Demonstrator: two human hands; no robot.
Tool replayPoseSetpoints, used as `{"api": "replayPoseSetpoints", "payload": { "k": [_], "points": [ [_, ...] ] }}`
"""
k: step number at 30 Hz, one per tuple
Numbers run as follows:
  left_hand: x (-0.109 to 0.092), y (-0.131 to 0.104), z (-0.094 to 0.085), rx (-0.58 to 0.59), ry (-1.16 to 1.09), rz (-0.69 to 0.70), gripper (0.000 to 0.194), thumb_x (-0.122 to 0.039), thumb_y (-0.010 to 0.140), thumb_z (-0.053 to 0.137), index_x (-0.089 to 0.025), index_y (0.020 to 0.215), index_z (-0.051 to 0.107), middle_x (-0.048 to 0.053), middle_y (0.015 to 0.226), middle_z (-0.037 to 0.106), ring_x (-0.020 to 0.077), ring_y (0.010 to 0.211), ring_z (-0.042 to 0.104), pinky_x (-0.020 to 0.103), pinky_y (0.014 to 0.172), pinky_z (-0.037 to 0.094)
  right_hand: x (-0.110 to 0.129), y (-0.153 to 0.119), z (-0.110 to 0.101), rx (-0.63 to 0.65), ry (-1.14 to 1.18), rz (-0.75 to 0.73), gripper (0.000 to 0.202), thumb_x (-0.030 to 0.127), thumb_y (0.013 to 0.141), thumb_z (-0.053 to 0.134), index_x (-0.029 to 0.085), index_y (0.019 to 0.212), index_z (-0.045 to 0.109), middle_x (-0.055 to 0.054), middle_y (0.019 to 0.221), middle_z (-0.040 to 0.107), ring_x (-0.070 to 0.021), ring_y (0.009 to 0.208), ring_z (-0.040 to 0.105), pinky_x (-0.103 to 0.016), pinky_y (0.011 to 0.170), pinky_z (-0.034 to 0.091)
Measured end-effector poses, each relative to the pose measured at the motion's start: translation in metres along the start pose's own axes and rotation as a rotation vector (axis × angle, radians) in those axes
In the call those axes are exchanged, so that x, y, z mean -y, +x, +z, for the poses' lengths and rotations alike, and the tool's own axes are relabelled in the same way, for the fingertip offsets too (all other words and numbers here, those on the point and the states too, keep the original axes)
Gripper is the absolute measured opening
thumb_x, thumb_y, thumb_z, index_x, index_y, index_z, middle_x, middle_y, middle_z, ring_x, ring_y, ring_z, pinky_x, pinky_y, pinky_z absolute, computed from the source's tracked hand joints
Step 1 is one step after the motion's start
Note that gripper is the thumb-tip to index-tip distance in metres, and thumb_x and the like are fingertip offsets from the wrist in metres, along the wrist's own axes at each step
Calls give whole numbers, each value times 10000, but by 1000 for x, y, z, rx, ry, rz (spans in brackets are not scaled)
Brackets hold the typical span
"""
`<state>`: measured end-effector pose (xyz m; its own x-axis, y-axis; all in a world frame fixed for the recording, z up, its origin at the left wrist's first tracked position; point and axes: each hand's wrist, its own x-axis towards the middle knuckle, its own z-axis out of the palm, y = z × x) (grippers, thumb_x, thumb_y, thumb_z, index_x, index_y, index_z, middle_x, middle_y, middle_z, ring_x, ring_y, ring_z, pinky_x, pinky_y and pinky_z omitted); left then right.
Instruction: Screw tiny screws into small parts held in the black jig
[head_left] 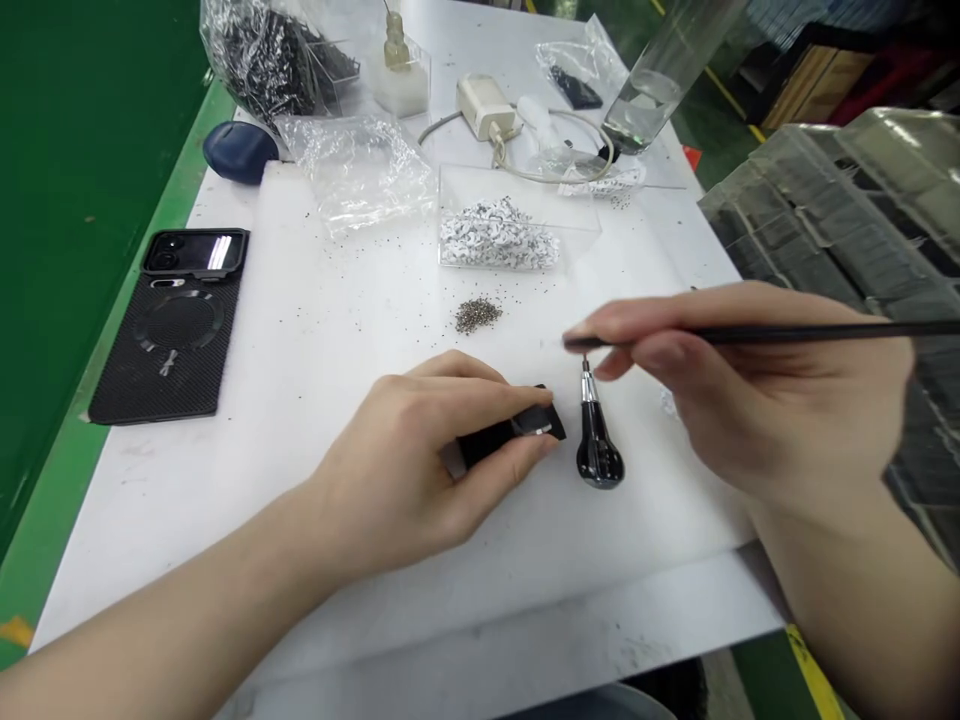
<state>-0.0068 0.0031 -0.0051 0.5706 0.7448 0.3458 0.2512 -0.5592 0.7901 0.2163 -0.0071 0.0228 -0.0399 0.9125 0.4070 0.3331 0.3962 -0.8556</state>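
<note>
My left hand (409, 450) pinches a small black rectangular part (487, 442) between thumb and fingers, low over the white work surface. A shiny silver piece (532, 426) shows near the part's right end. In my right hand (757, 390) is a thin black rod-like tool (810, 331), its tip pointing left; its exact kind is unclear. Just below that tip, a short driver (598, 455) with a glossy black bulb handle lies on the surface, shaft pointing away from me. Beyond my left hand sits a small pile of tiny metal pieces (478, 315), which look like screws.
A clear tray (581, 225) holds small white bits (499, 235). At left lie a black phone (176, 325) and a dark blue rounded object (240, 152). Plastic bags (367, 170), a charger (484, 105) and a clear cylinder (652, 95) stand behind. Stacked plastic boxes (847, 210) are right.
</note>
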Motion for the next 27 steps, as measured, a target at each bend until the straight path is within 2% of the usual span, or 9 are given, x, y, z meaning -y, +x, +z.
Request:
{"api": "replayPoseSetpoints", "payload": {
  "k": [4, 8, 15, 27],
  "points": [
    [-2, -1, 0, 16, 1, -67, 194, -281, 973, 715, -259, 1133, 821, 13, 1057, 842, 201, 953, 785, 301, 810, 647, 0, -7, -14, 269, 103, -87, 293, 147, 906, 778, 373, 1086, 827, 17, 980, 844, -242, 936, 813, -415, 833, 686],
    [-10, -1, 0, 19, 9, -127, 192, -266, 967, 735, -264, 1137, 824, 7, 1075, 840, 206, 970, 780, 311, 836, 638, -9, -6, -16, 368, 115, -113, 130, 235, 972, 727, 332, 1030, 794, -7, 998, 828, -241, 970, 805, -429, 899, 673],
    [-11, 0, 0, 15, 15, -134, 171, -271, 957, 738, -293, 1094, 838, 3, 1064, 842, 218, 958, 782, 315, 829, 629, -14, -5, -18, 423, 90, -149, 99, 254, 989, 711, 331, 1015, 769, 1, 1011, 815, -232, 1018, 792, -421, 944, 672],
    [-10, 0, 0, 25, -29, -149, 183, -252, 965, 736, -250, 1123, 829, 15, 1061, 837, 207, 958, 773, 316, 840, 608, -15, -4, -17, 433, 116, -145, 178, 203, 981, 701, 341, 1063, 777, -1, 1023, 795, -242, 1020, 789, -435, 934, 676]
  ]
}}
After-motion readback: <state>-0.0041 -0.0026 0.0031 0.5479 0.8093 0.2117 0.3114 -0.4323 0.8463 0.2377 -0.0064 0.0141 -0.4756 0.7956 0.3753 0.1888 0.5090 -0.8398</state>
